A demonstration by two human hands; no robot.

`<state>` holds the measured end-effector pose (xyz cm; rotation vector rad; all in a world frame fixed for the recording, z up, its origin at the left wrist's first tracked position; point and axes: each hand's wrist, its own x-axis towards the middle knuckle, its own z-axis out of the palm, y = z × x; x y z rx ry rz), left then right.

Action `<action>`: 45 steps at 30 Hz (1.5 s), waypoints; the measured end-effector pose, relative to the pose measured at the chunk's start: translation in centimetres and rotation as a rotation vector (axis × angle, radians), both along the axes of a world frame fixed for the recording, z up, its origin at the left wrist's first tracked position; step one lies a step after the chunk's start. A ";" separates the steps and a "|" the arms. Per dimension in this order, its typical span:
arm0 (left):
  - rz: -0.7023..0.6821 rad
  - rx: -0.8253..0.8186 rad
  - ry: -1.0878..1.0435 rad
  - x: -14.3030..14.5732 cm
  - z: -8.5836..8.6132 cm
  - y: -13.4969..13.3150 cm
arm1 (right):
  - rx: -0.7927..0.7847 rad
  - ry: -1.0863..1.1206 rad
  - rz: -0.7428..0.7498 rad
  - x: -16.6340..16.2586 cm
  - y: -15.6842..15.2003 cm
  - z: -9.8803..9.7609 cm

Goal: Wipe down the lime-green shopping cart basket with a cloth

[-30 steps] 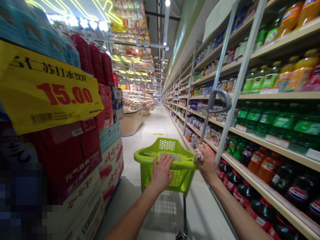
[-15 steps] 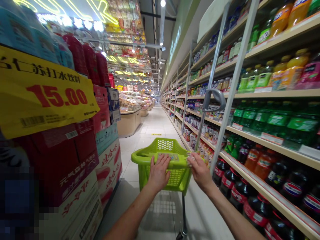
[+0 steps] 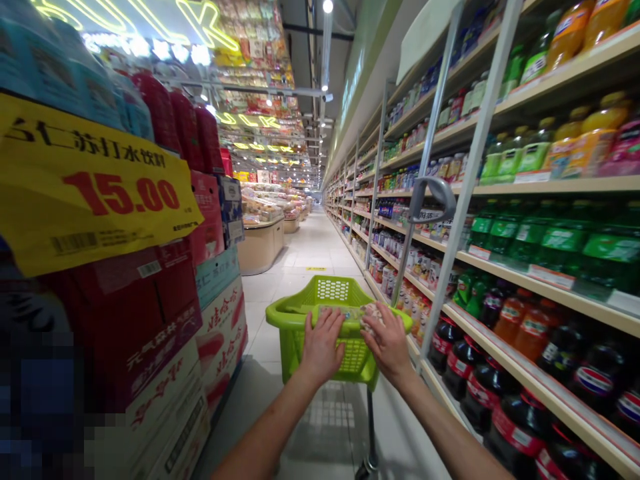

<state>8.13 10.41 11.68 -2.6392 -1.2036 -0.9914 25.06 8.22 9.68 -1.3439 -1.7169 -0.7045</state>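
A lime-green wheeled shopping basket [image 3: 295,333] stands in the aisle just ahead of me. My left hand [image 3: 323,347] lies on its near rim, fingers curled over the edge. My right hand [image 3: 389,347] is beside it on the same rim, closed on a small crumpled pale wad [image 3: 373,313] held over the basket's opening. The basket's grey pull handle [image 3: 436,197] rises on a metal pole at the right, free of both hands.
Shelves of soft-drink bottles [image 3: 525,333] run close along the right. At left stands a stack of red drink cartons [image 3: 165,313] with a yellow 15.00 price sign [image 3: 95,187]. The tiled aisle [image 3: 310,260] runs ahead, with a display counter [image 3: 260,243] at far left.
My right hand has moved left along the rim with the crumpled wad, from the basket's right corner to beside my left hand. The left hand has stayed on the rim.
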 end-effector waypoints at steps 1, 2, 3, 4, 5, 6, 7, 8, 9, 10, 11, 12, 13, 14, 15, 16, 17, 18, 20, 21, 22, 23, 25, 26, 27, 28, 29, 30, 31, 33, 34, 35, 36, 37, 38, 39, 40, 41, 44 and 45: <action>0.002 -0.004 -0.001 0.0 0.0 0.0 | 0.006 -0.016 -0.016 0.6 0.2 -0.1; 0.001 -0.006 -0.002 0.0 0.1 0.0 | 0.017 -0.043 -0.009 1.3 0.3 -0.3; 0.000 -0.006 -0.002 0.0 0.1 0.0 | 0.030 -0.076 0.018 2.2 0.4 -0.5; -0.003 -0.005 -0.002 -0.1 0.1 0.0 | 0.042 -0.102 0.054 3.2 0.4 -0.7; -0.007 -0.003 0.000 -0.1 0.0 0.1 | 0.056 -0.106 0.083 4.2 0.4 -0.9; -0.010 0.000 0.002 -0.1 0.0 0.1 | 0.071 -0.089 0.097 5.1 0.3 -1.1; -0.011 0.005 0.003 -0.1 -0.1 0.1 | 0.086 -0.051 0.093 5.8 0.2 -1.2; -0.010 0.009 0.004 0.0 -0.2 0.1 | 0.099 0.000 0.074 6.1 0.1 -1.3; -0.006 0.012 0.004 0.1 -0.3 0.1 | 0.112 0.053 0.053 5.9 0.1 -1.3; 0.000 0.014 0.006 0.3 -0.4 0.1 | 0.124 0.094 0.048 5.2 0.1 -1.4; 0.007 0.016 0.009 0.5 -0.4 0.0 | 0.131 0.111 0.071 4.1 0.1 -1.4; 0.013 0.019 0.015 0.6 -0.5 -0.1 | 0.131 0.101 0.120 2.7 0.2 -1.4; 0.015 0.024 0.024 0.7 -0.5 -0.1 | 0.128 0.071 0.182 1.3 0.3 -1.4; 0.009 0.031 0.039 0.7 -0.5 -0.1 | 0.125 0.031 0.239 0.1 0.4 -1.4; -0.001 0.040 0.057 0.5 -0.4 -0.1 | 0.126 -0.007 0.281 -0.6 0.6 -1.3; 0.000 0.047 0.070 0.2 -0.3 0.1 | 0.130 -0.029 0.298 -0.8 0.7 -1.3; 0.023 0.051 0.071 -0.3 -0.3 0.3 | 0.135 -0.031 0.291 -0.4 0.7 -1.3; 0.064 0.050 0.065 -0.9 -0.2 0.5 | 0.139 -0.015 0.263 0.6 0.7 -1.3; 0.161 0.043 0.042 -2.3 -0.1 1.1 | 0.143 0.053 0.172 3.0 0.5 -1.4; 0.199 0.040 0.032 -2.9 -0.1 1.3 | 0.143 0.088 0.129 4.0 0.4 -1.4; 0.220 0.039 0.028 -3.3 -0.2 1.5 | 0.142 0.114 0.098 4.5 0.3 -1.4; 0.226 0.040 0.028 -3.6 -0.2 1.6 | 0.141 0.126 0.088 4.3 0.3 -1.4; 0.233 0.044 0.023 -3.6 -0.4 1.7 | 0.132 0.106 0.132 2.5 0.3 -1.5; 0.234 0.045 0.021 -3.5 -0.4 1.7 | 0.128 0.076 0.173 1.2 0.4 -1.5; 0.229 0.047 0.023 -3.4 -0.5 1.6 | 0.125 0.038 0.213 -0.1 0.5 -1.5; 0.219 0.048 0.029 -3.4 -0.5 1.5 | 0.125 0.000 0.244 -1.0 0.7 -1.5; 0.207 0.048 0.035 -3.4 -0.5 1.5 | 0.129 -0.030 0.257 -1.4 0.8 -1.5; 0.198 0.047 0.040 -3.4 -0.4 1.4 | 0.136 -0.043 0.248 -1.2 0.9 -1.5; 0.192 0.044 0.043 -3.5 -0.4 1.3 | 0.144 -0.036 0.217 -0.5 1.0 -1.5; 0.187 0.035 0.045 -3.7 -0.3 1.2 | 0.149 0.024 0.118 1.5 1.0 -1.6; 0.186 0.027 0.045 -3.7 -0.3 1.2 | 0.146 0.061 0.071 2.4 0.9 -1.7; 0.187 0.021 0.044 -3.6 -0.3 1.1 | 0.139 0.091 0.043 2.8 0.9 -1.7; 0.189 0.017 0.043 -3.4 -0.3 1.1 | 0.132 0.107 0.043 2.8 0.9 -1.7; 0.189 0.016 0.042 -3.3 -0.4 1.0 | 0.126 0.109 0.069 2.2 0.9 -1.7; 0.184 0.020 0.045 -3.1 -0.4 0.9 | 0.124 0.095 0.116 1.1 1.0 -1.6; 0.172 0.028 0.053 -2.9 -0.4 0.9 | 0.127 0.070 0.172 -0.1 1.1 -1.6; 0.153 0.038 0.065 -2.9 -0.5 0.8 | 0.133 0.038 0.221 -1.2 1.2 -1.5; 0.135 0.047 0.079 -2.9 -0.5 0.8 | 0.138 0.007 0.254 -2.1 1.4 -1.4; 0.136 0.065 0.094 -3.6 -0.5 0.9 | 0.134 -0.003 0.216 -1.5 1.9 -1.2; 0.154 0.069 0.087 -3.9 -0.5 0.9 | 0.128 0.034 0.166 -0.4 2.0 -1.2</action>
